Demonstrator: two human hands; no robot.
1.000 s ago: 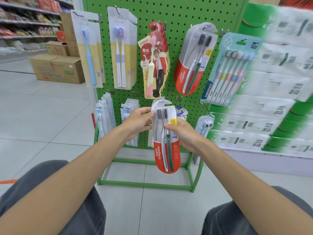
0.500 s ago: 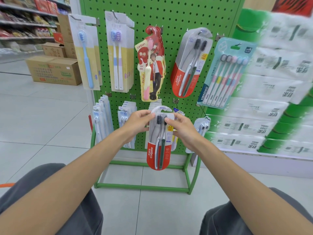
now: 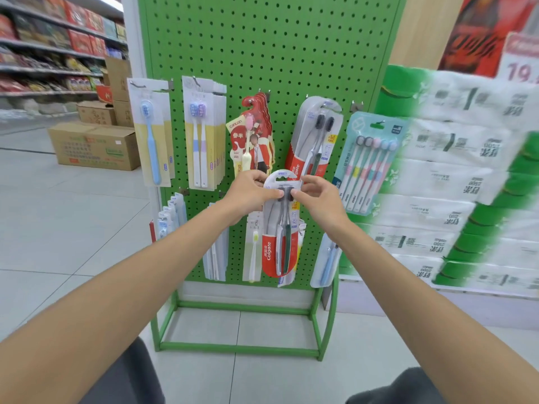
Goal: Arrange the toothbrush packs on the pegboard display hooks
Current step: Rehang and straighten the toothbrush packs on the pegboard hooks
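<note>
Head view: my left hand (image 3: 250, 196) and right hand (image 3: 320, 199) both hold one Colgate pack (image 3: 280, 237), upright in front of the green pegboard (image 3: 262, 48).

1. Grip. Each hand pinches the upper part of the pack at the level of the brush heads. The left thumb lies on the front at 9 o'clock of the heads and the right thumb at 3 o'clock, with the other fingers curled behind the card. Neither hand holds anything else.
2. Position of the pack. Its hang slot (image 3: 281, 178) sits at 12 o'clock of the thumbs and shows no hook through it. I judge the pack not yet hung.
3. Work done. The upper row carries five loaded hooks. From 9 o'clock to 3 o'clock they hold the blue single-brush packs (image 3: 151, 135), the twin-brush packs (image 3: 201, 132), the red figure packs (image 3: 253, 135), the matching Colgate stack (image 3: 315, 141) and the five-brush pack (image 3: 367, 161). The lower-row packs (image 3: 215, 258) hang at 6 to 8 o'clock of my hands.
4. Work left. The held pack needs a hook. The matching stack lies at 1 o'clock of it, and any lower hook directly behind it is hidden, so I cannot tell which one is the target.
</note>
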